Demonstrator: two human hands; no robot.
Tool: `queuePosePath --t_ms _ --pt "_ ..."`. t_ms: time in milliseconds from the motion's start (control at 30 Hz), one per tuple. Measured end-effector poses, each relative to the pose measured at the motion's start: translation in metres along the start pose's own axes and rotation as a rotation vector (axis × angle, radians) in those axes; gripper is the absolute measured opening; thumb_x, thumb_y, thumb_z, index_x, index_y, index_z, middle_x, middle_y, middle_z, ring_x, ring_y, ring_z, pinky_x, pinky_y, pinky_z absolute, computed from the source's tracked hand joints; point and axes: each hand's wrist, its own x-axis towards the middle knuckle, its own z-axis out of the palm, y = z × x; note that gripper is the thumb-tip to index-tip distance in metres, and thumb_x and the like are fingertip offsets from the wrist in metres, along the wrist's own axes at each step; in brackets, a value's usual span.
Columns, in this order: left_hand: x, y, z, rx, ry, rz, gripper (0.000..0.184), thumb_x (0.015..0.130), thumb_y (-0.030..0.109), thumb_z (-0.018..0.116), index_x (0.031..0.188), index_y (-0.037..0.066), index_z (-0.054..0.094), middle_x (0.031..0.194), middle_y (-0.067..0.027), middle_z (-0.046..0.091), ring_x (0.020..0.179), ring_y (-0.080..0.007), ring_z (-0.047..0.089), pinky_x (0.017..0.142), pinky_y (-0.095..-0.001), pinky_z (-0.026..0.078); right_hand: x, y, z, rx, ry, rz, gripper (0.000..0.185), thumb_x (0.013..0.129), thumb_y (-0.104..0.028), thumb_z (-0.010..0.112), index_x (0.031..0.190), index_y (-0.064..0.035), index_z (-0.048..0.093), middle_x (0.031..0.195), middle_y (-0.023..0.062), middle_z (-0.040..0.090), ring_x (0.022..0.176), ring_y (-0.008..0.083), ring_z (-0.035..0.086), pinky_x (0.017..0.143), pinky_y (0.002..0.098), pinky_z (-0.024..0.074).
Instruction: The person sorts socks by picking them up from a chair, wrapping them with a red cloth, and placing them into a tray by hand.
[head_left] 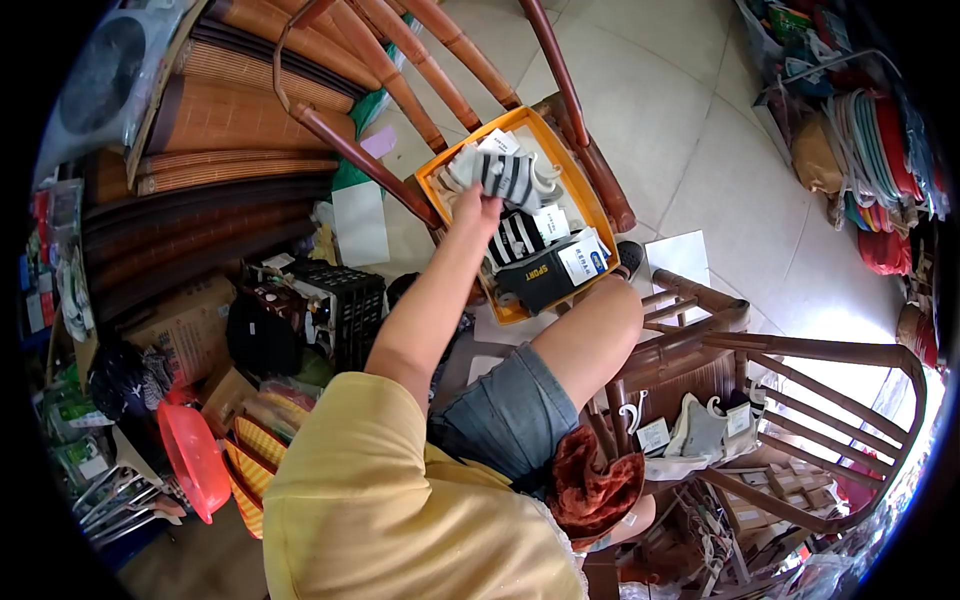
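My left hand (475, 207) reaches over a yellow tray (598, 212) and pinches a pair of grey-and-white striped socks (510, 182). Below it in the tray lie black-and-white striped socks (513, 237) and dark socks (533, 283) lettered "SPORT", with a blue-and-white paper label (585, 259). More pale socks with white hooks sit at the tray's far end, partly behind the held pair. The tray rests on a bamboo chair (457, 45). I cannot see my right hand.
At the lower right stands another bamboo chair (815, 345) with labelled socks (705, 428) on its seat. A reddish-brown cloth (592, 485) lies by my legs. On the left are rolled bamboo mats (235, 115), a black crate (350, 310) and a red plastic basin (192, 455).
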Motion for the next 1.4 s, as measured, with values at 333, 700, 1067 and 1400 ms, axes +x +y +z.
queuePosePath --t_ms 333,700,1067,1400 --pt "-0.013 -0.016 -0.015 1.117 -0.343 0.648 0.028 0.082 0.007 0.060 0.107 0.009 0.048 0.088 -0.0091 0.057 0.078 -0.0207 0.059 0.067 -0.0342 0.050 0.000 0.002 -0.005 0.018 -0.015 0.002 0.056 0.094 -0.041 0.033 0.141 -0.0126 0.028 0.144 0.0104 0.032 0.129 0.0297 0.034 0.108 0.0435 0.0279" --pt "0.014 0.002 0.013 2.383 -0.294 0.804 0.043 0.081 0.025 0.064 0.120 0.011 0.052 0.118 -0.0106 0.053 0.113 -0.0285 0.049 0.097 -0.0501 0.033 -0.001 0.006 -0.007 0.045 -0.024 0.004 0.056 0.094 -0.042 0.031 0.142 -0.0135 0.026 0.145 0.0094 0.031 0.130 0.0290 0.033 0.108 0.0430 0.0270" --pt "0.004 -0.004 0.000 2.223 -0.331 1.420 0.047 0.081 0.017 0.064 0.126 0.016 0.051 0.116 -0.0101 0.052 0.113 -0.0275 0.046 0.092 -0.0438 0.038 -0.002 0.013 -0.012 0.079 -0.040 0.024 0.057 0.094 -0.044 0.029 0.143 -0.0144 0.025 0.145 0.0083 0.030 0.131 0.0283 0.032 0.109 0.0426 0.0261" --pt "0.022 0.002 -0.014 2.187 -0.723 1.290 0.037 0.076 0.013 0.062 0.113 0.017 0.061 0.116 -0.0085 0.055 0.110 -0.0294 0.050 0.093 -0.0417 0.040 -0.012 0.035 -0.011 0.241 -0.149 -0.011 0.057 0.095 -0.045 0.027 0.143 -0.0152 0.024 0.146 0.0074 0.029 0.132 0.0277 0.031 0.109 0.0422 0.0252"
